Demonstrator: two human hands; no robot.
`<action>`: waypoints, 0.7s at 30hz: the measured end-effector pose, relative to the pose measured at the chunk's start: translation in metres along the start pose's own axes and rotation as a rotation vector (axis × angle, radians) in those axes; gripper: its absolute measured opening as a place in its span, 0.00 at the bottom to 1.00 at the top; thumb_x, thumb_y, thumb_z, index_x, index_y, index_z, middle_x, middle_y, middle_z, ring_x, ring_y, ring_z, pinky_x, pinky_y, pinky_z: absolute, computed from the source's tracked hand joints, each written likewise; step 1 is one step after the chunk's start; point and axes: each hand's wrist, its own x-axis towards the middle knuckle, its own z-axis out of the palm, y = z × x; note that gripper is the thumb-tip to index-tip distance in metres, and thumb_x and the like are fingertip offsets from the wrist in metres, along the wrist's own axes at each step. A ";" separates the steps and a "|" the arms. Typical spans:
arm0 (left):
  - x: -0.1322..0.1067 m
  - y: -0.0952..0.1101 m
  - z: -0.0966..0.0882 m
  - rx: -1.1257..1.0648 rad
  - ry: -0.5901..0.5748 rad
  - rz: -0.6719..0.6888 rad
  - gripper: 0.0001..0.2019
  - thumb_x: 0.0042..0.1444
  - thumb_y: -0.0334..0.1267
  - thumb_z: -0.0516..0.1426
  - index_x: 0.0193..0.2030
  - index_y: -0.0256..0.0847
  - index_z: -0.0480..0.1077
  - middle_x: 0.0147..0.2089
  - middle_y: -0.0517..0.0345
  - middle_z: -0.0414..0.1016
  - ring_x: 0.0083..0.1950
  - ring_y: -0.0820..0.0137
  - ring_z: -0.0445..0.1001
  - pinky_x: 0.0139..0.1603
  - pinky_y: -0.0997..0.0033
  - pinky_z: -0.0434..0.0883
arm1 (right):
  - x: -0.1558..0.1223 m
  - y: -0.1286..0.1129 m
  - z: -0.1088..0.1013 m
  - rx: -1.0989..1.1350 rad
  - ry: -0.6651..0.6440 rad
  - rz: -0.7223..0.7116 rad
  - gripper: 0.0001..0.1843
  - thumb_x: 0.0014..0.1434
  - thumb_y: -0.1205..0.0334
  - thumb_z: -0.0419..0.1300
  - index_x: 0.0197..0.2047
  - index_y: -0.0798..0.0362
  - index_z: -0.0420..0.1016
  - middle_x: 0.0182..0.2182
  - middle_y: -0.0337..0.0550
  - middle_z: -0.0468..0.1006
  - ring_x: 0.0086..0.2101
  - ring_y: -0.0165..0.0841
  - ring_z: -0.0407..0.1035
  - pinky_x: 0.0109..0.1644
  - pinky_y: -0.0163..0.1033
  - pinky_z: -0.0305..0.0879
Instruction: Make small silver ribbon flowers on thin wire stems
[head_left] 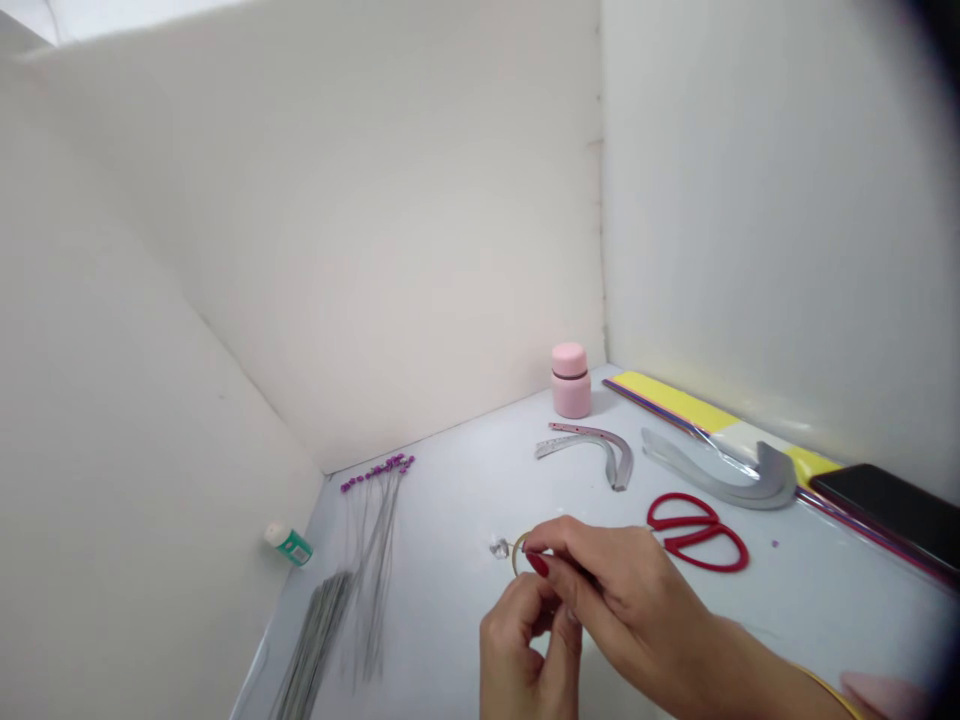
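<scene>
My left hand and my right hand meet low in the head view, thumbs and fingertips pinched close together. What they hold between them is hidden by the fingers. Just past the right fingertips shows part of a thin yellowish ring; whether it is held or lies on the table I cannot tell. Beside it is a small clear, gem-like piece. Red-handled scissors lie right of my hands, their blades hidden behind the right hand.
Wires tipped with purple beads lie left, above a bundle of grey wires. A green-and-white tube is at the left edge. Behind stand a pink jar and curved strips. A black phone rests on yellow sheets.
</scene>
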 end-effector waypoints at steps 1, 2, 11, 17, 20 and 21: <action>0.000 0.000 0.001 -0.012 -0.007 0.002 0.11 0.54 0.39 0.52 0.27 0.36 0.69 0.25 0.56 0.70 0.27 0.71 0.68 0.27 0.74 0.66 | 0.001 -0.001 0.001 0.018 0.003 0.013 0.10 0.61 0.67 0.44 0.36 0.53 0.66 0.22 0.36 0.71 0.21 0.26 0.65 0.26 0.29 0.59; 0.000 0.000 0.001 -0.022 -0.014 0.001 0.10 0.53 0.38 0.52 0.26 0.36 0.69 0.25 0.56 0.70 0.27 0.70 0.68 0.27 0.74 0.66 | 0.002 -0.002 0.002 0.031 0.007 0.020 0.10 0.61 0.67 0.44 0.36 0.53 0.66 0.22 0.36 0.71 0.21 0.26 0.65 0.26 0.29 0.59; -0.001 0.008 0.004 -0.057 -0.034 0.001 0.07 0.51 0.35 0.54 0.28 0.36 0.71 0.26 0.53 0.74 0.29 0.68 0.72 0.27 0.74 0.67 | 0.016 -0.018 0.004 0.298 0.053 0.155 0.07 0.60 0.61 0.49 0.35 0.52 0.66 0.19 0.32 0.61 0.18 0.24 0.55 0.21 0.28 0.55; -0.003 0.010 0.005 -0.075 -0.036 0.001 0.09 0.51 0.38 0.55 0.29 0.35 0.72 0.28 0.51 0.76 0.29 0.67 0.72 0.27 0.74 0.67 | 0.032 -0.024 0.007 0.753 0.091 0.323 0.10 0.58 0.54 0.55 0.34 0.52 0.65 0.17 0.28 0.55 0.17 0.21 0.47 0.17 0.26 0.45; -0.004 0.006 0.007 -0.100 -0.057 -0.010 0.13 0.52 0.42 0.54 0.28 0.35 0.73 0.25 0.51 0.76 0.26 0.69 0.70 0.24 0.74 0.65 | 0.041 -0.019 0.010 0.915 0.141 0.382 0.09 0.57 0.56 0.57 0.33 0.53 0.65 0.15 0.27 0.55 0.17 0.21 0.47 0.18 0.26 0.45; -0.005 0.004 0.008 -0.133 -0.061 -0.028 0.14 0.52 0.45 0.54 0.27 0.35 0.73 0.23 0.51 0.75 0.24 0.70 0.69 0.23 0.75 0.63 | 0.043 -0.017 0.010 0.950 0.154 0.399 0.08 0.56 0.57 0.57 0.33 0.53 0.65 0.15 0.27 0.56 0.16 0.21 0.47 0.18 0.26 0.45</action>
